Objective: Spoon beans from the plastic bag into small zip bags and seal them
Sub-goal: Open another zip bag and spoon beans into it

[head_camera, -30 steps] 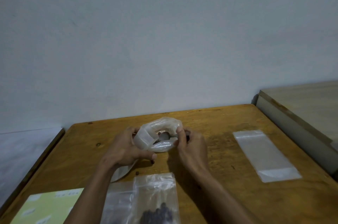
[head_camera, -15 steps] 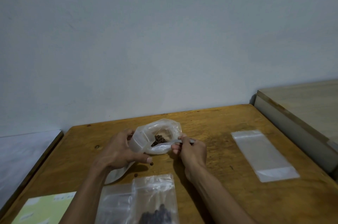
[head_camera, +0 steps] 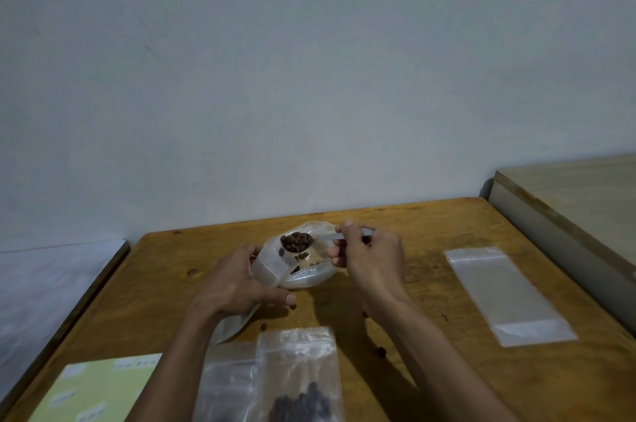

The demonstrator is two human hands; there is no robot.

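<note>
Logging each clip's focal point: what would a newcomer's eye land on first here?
The heaped spoonful of dark beans at table centre, lifted by the right hand over the open plastic bag that the left hand holds. Next, the zip bag with beans in it at the near edge, and the empty clear bag lying flat to the right.

On the wooden desk I see my left hand gripping the plastic bag by its mouth, holding it open. My right hand pinches the handle of a clear spoon, whose bowl sits above the bag's opening heaped with brown beans. A few loose beans lie on the desk near my wrists. Close to me lies a zip bag with dark beans inside, overlapping another clear one. An empty zip bag lies flat to the right, a yellow-green sheet at the near left.
</note>
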